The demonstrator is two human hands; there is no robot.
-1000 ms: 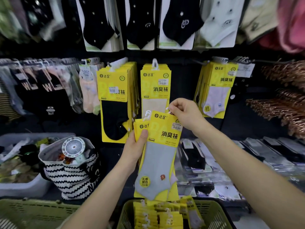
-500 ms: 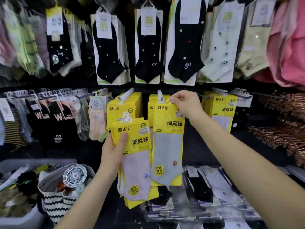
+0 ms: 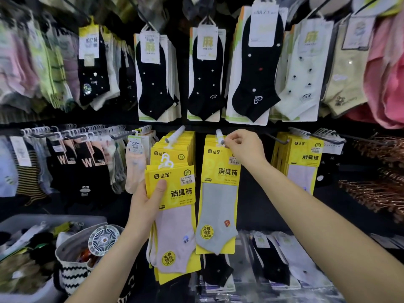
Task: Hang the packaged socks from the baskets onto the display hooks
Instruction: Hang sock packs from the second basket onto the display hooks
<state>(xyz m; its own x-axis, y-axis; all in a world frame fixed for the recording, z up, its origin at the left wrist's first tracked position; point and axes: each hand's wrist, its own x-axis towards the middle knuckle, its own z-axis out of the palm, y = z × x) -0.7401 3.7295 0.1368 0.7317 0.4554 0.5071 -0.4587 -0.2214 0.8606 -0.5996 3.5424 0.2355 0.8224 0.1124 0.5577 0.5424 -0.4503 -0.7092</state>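
The stack of yellow sock packs (image 3: 175, 217), pink sock outermost, sits in the left hand (image 3: 145, 207), gripped with the thumb across its front. Just right of it, the grey sock pack (image 3: 218, 204) hangs under the right hand (image 3: 246, 148), which pinches its top at the display hook (image 3: 219, 134). A dark gap separates it from the hung yellow packs (image 3: 303, 162) at right.

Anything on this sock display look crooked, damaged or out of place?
Nothing stands out. The grey sock pack at the right hand hangs straight; the left hand holds a slightly fanned stack.
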